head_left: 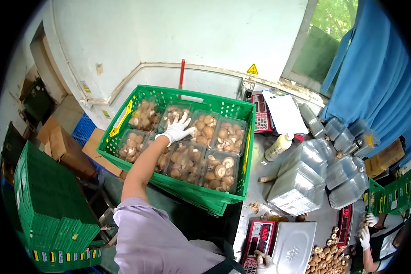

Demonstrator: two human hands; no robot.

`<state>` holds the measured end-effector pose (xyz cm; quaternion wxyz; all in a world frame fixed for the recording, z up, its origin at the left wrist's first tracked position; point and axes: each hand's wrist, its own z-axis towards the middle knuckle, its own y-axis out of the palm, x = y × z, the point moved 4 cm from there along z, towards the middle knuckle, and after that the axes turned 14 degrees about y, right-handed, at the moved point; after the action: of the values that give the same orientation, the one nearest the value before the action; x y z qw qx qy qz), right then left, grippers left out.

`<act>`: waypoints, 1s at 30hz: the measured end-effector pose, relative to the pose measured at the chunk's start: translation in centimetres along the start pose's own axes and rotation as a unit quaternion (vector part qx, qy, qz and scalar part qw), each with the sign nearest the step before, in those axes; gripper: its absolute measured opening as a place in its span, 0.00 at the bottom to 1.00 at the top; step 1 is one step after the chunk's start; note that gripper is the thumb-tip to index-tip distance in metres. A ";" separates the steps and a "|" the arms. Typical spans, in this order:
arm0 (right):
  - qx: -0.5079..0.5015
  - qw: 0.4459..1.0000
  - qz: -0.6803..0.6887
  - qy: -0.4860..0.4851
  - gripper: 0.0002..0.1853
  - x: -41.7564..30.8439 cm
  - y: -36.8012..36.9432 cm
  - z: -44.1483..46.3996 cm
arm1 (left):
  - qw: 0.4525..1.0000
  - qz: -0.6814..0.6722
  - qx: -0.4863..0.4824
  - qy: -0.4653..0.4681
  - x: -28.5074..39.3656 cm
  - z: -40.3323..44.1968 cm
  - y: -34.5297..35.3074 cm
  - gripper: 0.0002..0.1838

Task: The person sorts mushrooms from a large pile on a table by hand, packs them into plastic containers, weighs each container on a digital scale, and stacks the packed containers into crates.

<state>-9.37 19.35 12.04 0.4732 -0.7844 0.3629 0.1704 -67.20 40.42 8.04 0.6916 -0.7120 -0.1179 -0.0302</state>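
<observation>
Lilac sleeve (pixel 144 237), left fingers (pixel 182 122) splayed over mushroom trays (pixel 203 128); right fingers (pixel 260 256) at scale (pixel 285 246), grip unclear

And here they are: clear plastic punnets (pixel 186 160) full of brown-capped shiitake mushrooms (pixel 220 171), eight in two rows, lying flat, snug inside the perforated green crate (pixel 237 108)!

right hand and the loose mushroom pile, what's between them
In the head view, a silver weighing plate lies between the right hand and the loose mushroom pile; the plate's visible surface looks bare.
</observation>
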 end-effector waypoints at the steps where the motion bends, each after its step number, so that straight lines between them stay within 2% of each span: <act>1: 0.003 1.000 -0.019 -0.005 0.15 0.4 -0.1 0.1 | 0.991 -0.093 0.094 0.032 -1.2 0.8 -0.1 0.36; 2: 0.005 0.999 -0.038 -0.010 0.15 0.9 -0.1 0.3 | 0.963 -0.185 0.186 0.063 -3.1 1.7 0.2 0.32; 3: 0.017 0.999 -0.029 -0.011 0.14 1.0 -0.2 0.3 | 0.942 -0.101 0.315 0.049 -4.7 1.8 -0.1 0.25; 4: 0.028 0.999 -0.021 -0.010 0.14 1.2 -0.3 0.1 | 0.925 -0.145 0.351 -0.011 -2.7 -0.3 -4.8 0.22; 5: 0.031 0.999 -0.022 -0.007 0.14 1.8 -0.3 0.1 | 0.911 0.052 0.403 -0.078 -4.7 -0.4 -4.2 0.23; 7: 0.051 0.997 0.035 -0.051 0.13 3.5 0.0 0.6 | 0.888 0.133 0.359 -0.253 -7.3 -1.7 -3.5 0.31; 8: 0.054 0.997 0.038 -0.050 0.13 4.4 0.2 0.9 | 0.888 0.120 0.327 -0.300 -9.0 -2.1 -2.4 0.35; 10: 0.030 0.997 0.066 -0.023 0.12 5.7 0.7 1.4 | 0.929 -0.034 0.102 -0.353 -9.8 -3.3 -0.6 0.40; 11: 0.049 0.995 0.063 -0.063 0.12 5.8 0.7 1.4 | 0.932 -0.039 0.121 -0.340 -10.0 -3.4 -0.2 0.41; 12: 0.049 0.995 0.063 -0.062 0.12 5.2 0.6 1.1 | 0.932 -0.039 0.121 -0.339 -9.9 -3.0 -0.2 0.41; 14: 0.043 0.999 0.028 -0.017 0.12 3.3 0.2 0.3 | 0.924 -0.008 0.200 -0.326 -9.2 -1.8 -1.3 0.39; 16: 0.063 0.997 -0.002 -0.043 0.13 2.9 0.1 0.5 | 0.936 0.059 0.249 -0.240 -5.8 0.2 -2.5 0.32; 18: 0.045 0.997 -0.008 -0.057 0.12 3.6 0.5 1.2 | 0.934 0.035 0.351 -0.050 0.3 2.3 -3.9 0.25; 19: 0.058 0.998 -0.017 0.016 0.08 1.7 0.3 0.4 | 0.929 0.004 0.369 0.035 4.1 3.2 -4.9 0.23; 20: 0.061 0.995 -0.043 0.059 0.09 1.0 0.3 0.2 | 0.916 -0.048 0.381 0.114 8.0 4.0 -4.8 0.21; 21: 0.070 0.997 0.003 0.030 0.08 1.3 0.5 0.1 | 0.896 -0.071 0.393 0.196 13.1 3.6 -5.6 0.20; 22: 0.084 0.995 0.049 0.002 0.08 1.9 0.9 0.3 | 0.887 -0.105 0.367 0.261 17.9 3.3 -6.0 0.20; 24: 0.109 0.992 0.041 -0.045 0.08 2.2 0.9 0.3 | 0.839 -0.142 0.312 0.423 26.6 2.5 -5.2 0.19; 25: 0.106 0.994 0.013 -0.007 0.08 1.1 0.3 -0.5 | 0.819 -0.168 0.257 0.485 30.7 1.7 -4.9 0.20; 26: 0.116 0.992 0.039 -0.028 0.09 2.4 0.6 -0.4 | 0.794 -0.190 0.200 0.542 34.5 0.7 -4.3 0.20; 29: 0.158 0.986 0.033 -0.031 0.09 5.3 1.0 -0.8 | 0.773 -0.130 0.068 0.617 43.0 -0.7 -0.7 0.24; 30: 0.184 0.981 0.043 -0.047 0.09 5.7 0.8 -1.4 | 0.760 -0.157 0.038 0.630 44.8 -1.0 0.3 0.23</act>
<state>-6.20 15.59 8.73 0.6182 -0.6585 0.3993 0.1574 -23.51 45.11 17.06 0.6217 -0.4774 0.2327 -0.5757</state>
